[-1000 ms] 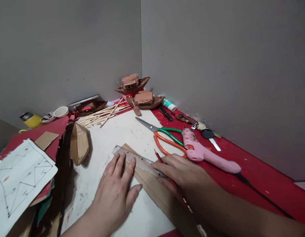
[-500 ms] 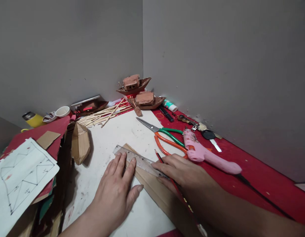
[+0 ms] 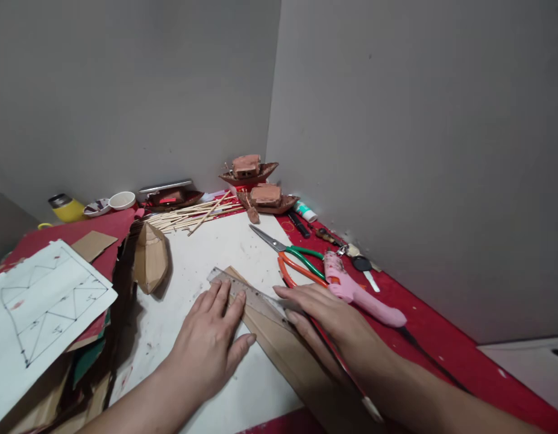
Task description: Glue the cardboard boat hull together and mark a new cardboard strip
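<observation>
A clear ruler (image 3: 263,308) lies along a strip of brown cardboard (image 3: 279,349) on a white board (image 3: 202,250). My left hand (image 3: 211,337) rests with fingers spread and their tips pressing on the ruler's far end. My right hand (image 3: 335,316) is over the ruler's nearer part, fingers closed around a red-and-black pencil (image 3: 342,363). The pencil's pale end points towards me; its tip is hidden by the hand. Just beyond the right hand are scissors (image 3: 301,259) with green and orange handles and a pink glue gun (image 3: 369,301).
An open cardboard boat hull (image 3: 151,259) stands left, beside stacked cardboard under a sheet with a line drawing (image 3: 57,301). Wooden sticks (image 3: 195,215) and finished model boats (image 3: 267,198) are at the back. Keys (image 3: 363,264) lie along the right wall; grey walls rise behind.
The view has turned a little. My right hand has shifted slightly, and the pencil tip, visible above its fingers before, is now hidden. My left hand stays on the ruler.
</observation>
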Motion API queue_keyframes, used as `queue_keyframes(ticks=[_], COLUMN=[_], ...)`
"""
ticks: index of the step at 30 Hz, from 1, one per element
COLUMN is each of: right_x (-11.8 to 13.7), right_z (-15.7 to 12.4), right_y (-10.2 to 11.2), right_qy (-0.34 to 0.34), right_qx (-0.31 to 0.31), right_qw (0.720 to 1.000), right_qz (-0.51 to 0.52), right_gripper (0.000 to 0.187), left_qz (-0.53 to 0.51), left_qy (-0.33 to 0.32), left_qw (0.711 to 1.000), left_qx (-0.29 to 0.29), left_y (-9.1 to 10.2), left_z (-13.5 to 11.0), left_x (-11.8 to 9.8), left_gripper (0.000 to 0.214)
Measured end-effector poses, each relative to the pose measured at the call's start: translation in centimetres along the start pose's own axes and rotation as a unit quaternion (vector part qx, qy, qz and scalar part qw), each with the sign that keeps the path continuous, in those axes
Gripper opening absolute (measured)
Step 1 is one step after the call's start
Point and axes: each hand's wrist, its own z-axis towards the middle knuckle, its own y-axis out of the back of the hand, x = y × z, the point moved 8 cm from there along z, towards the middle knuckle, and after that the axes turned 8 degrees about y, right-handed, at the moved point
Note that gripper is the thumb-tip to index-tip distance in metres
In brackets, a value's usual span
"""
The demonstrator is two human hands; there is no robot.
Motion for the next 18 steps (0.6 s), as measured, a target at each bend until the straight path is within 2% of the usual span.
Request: queue_keyframes(ticks=[3, 5, 6, 9, 11, 13, 15, 18], right_x=[2.5, 3.8, 4.1, 2.6, -0.1, -2.1, -3.2, -3.5], right_z=[1.2, 2.9, 3.9, 6.7, 7.5, 7.7, 7.8, 7.5], right_y=[2.5, 3.3, 3.0, 0.6, -1.9, -4.5, -6.3, -7.9], right_qy=[-0.008, -0.019, -0.033, -0.114, -0.214, -0.269, -0.281, -0.284], right_qx=[-0.050, -0.057, -0.040, -0.009, -0.036, -0.069, -0.074, -0.066], right_qw=[0.997, 0.992, 0.990, 0.975, 0.931, 0.873, 0.859, 0.859], right_qz=[0.063, 0.111, 0.131, 0.189, 0.294, 0.402, 0.422, 0.421], right_gripper=[0.033, 0.031, 0.032, 0.038, 0.031, 0.025, 0.026, 0.027], left_qz=[-0.021, -0.029, -0.032, -0.039, -0.044, -0.051, -0.058, -0.061], left_qy=[0.006, 0.009, 0.010, 0.014, 0.017, 0.019, 0.021, 0.023], left_qw=[1.000, 0.999, 0.999, 0.999, 0.999, 0.998, 0.998, 0.998], left_qx=[-0.008, -0.015, -0.018, -0.020, -0.019, -0.021, -0.021, -0.015], left_y=[0.2, 0.4, 0.5, 0.6, 0.7, 0.7, 0.8, 0.7], left_z=[-0.1, -0.2, -0.3, -0.4, -0.5, -0.5, -0.4, -0.4], left_x=[0.1, 0.1, 0.1, 0.1, 0.2, 0.2, 0.2, 0.2], left_gripper=[0.059, 0.058, 0.057, 0.056, 0.056, 0.057, 0.058, 0.059])
